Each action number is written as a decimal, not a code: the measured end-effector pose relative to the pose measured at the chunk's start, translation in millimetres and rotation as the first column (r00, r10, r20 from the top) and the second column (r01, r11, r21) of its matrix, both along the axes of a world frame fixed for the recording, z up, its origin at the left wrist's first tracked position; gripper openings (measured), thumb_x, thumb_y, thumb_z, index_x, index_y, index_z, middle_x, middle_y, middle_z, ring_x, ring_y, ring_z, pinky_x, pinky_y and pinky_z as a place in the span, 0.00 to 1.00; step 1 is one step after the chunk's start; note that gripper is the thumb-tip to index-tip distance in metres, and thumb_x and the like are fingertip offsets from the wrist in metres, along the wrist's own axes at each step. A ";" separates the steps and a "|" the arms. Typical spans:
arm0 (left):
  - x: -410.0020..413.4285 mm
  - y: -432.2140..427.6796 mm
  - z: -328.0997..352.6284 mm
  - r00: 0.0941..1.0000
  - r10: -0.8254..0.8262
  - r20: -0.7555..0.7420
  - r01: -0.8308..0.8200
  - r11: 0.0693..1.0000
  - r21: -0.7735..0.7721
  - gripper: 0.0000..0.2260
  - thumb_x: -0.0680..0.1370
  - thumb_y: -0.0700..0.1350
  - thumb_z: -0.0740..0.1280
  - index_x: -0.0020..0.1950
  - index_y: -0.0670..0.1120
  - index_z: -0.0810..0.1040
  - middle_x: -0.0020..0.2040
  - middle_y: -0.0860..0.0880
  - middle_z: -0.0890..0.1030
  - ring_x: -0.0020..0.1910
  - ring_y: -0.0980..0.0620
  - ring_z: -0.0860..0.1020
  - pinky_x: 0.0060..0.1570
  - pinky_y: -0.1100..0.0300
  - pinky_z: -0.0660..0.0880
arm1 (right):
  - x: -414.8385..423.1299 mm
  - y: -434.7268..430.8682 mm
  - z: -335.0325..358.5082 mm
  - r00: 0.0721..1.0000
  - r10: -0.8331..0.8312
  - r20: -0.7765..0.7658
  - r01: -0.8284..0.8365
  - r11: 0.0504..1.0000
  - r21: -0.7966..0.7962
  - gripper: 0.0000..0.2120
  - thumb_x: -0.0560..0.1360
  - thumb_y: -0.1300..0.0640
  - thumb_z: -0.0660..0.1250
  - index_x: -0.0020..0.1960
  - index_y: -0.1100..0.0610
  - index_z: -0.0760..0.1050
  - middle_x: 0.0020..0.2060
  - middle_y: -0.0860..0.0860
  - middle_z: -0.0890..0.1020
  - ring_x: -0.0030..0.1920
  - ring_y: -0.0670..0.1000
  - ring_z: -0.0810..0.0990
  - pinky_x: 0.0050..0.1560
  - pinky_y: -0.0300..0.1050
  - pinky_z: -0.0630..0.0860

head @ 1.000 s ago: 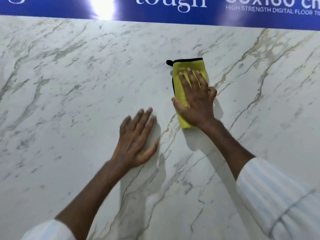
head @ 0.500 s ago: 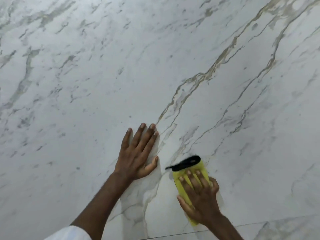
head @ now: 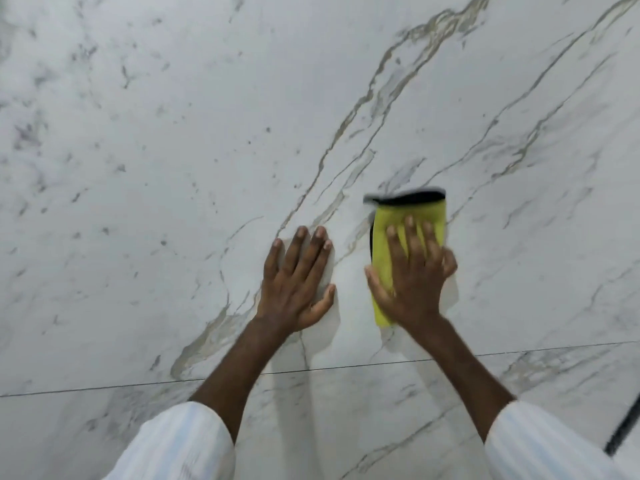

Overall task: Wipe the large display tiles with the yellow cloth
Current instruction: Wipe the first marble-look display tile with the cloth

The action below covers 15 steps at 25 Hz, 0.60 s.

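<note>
- Left grip lies flat, palm down, fingers straight and close together, thumb out to the right.
- Right grip, just beside it, is also flat, with its fingers straight and slightly spread.
- Left forearm and right forearm are bare above pale striped sleeves.

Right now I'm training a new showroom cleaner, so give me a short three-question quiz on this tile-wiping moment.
1. Which hand presses the yellow cloth against the tile?
2. True or false: the left hand lies flat on bare tile, beside the cloth.
3. In the picture, the dark joint line runs: A) above both hands, B) below both hands, behind the forearms, C) between the two hands.
Key: 1. the right hand; 2. true; 3. B.
</note>
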<state>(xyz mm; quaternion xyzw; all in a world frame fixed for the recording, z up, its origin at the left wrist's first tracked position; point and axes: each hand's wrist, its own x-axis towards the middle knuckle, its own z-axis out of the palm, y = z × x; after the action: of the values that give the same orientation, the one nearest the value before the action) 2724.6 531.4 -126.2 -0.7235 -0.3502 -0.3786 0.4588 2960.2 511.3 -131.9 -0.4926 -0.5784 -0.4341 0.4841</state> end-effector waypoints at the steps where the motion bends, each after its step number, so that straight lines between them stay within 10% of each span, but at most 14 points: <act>1: -0.7 1.7 -4.8 1.000 0.009 -0.003 -0.009 1.000 0.016 0.36 0.79 0.58 0.65 0.83 0.41 0.63 0.84 0.42 0.59 0.85 0.40 0.54 0.82 0.38 0.50 | -3.9 -3.2 -45.5 1.000 0.015 0.007 -0.014 0.998 -0.056 0.35 0.79 0.38 0.62 0.81 0.50 0.58 0.80 0.54 0.61 0.75 0.62 0.65 0.66 0.69 0.66; 7: -0.8 8.6 -4.7 1.000 0.003 -0.002 -0.003 0.998 0.061 0.36 0.80 0.58 0.63 0.84 0.41 0.61 0.84 0.42 0.60 0.85 0.41 0.51 0.82 0.39 0.48 | -14.9 -28.5 -192.4 0.985 0.042 0.167 0.007 0.959 -0.284 0.38 0.74 0.37 0.70 0.78 0.49 0.60 0.78 0.51 0.59 0.75 0.59 0.60 0.62 0.69 0.67; 15: -0.8 7.8 -7.0 1.000 0.011 0.021 -0.013 0.996 0.083 0.35 0.81 0.58 0.62 0.84 0.41 0.61 0.83 0.41 0.62 0.84 0.39 0.56 0.82 0.39 0.49 | 30.9 -7.4 4.5 0.997 0.061 0.048 -0.059 0.998 -0.034 0.36 0.80 0.37 0.63 0.82 0.50 0.56 0.79 0.55 0.60 0.78 0.60 0.60 0.66 0.64 0.64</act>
<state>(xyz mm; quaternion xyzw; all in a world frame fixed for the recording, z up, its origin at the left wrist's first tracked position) 2723.9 539.1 -133.2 -0.6977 -0.3432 -0.3975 0.4872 2991.0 503.9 -127.4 -0.4721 -0.6115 -0.4217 0.4746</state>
